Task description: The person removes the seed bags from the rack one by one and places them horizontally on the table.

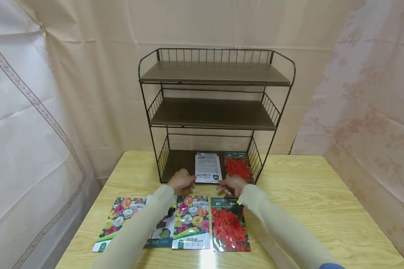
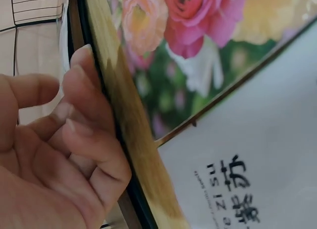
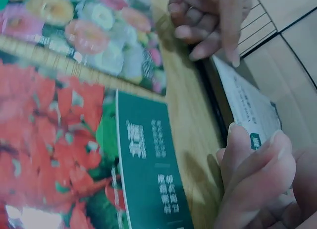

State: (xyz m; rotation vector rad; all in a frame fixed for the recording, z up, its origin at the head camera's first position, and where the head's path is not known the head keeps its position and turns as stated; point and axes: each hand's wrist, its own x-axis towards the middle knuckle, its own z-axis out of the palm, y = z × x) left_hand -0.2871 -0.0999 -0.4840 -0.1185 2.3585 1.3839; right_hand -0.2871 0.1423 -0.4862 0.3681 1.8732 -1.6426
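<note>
A white seed packet (image 1: 207, 168) lies printed back up on the bottom board of a dark wire shelf rack (image 1: 215, 73). Beside it on the right lies a red-flower packet (image 1: 238, 168). My left hand (image 1: 188, 182) is at the white packet's near left corner. In the right wrist view one finger of the left hand (image 3: 213, 21) touches the white packet (image 3: 247, 105) at its edge. My right hand (image 1: 225, 185) sits at the near right corner, its fingers (image 3: 252, 164) loosely bent beside the packet's green logo. Neither hand visibly grips anything.
The rack stands on a wooden table (image 1: 306, 194). In front of it lie several packets: a mixed-flower packet (image 1: 119, 220), one partly under my left arm (image 1: 163, 233), another mixed-flower packet (image 1: 191, 222) and a red-flower packet (image 1: 229, 228). Curtains hang behind and beside the table.
</note>
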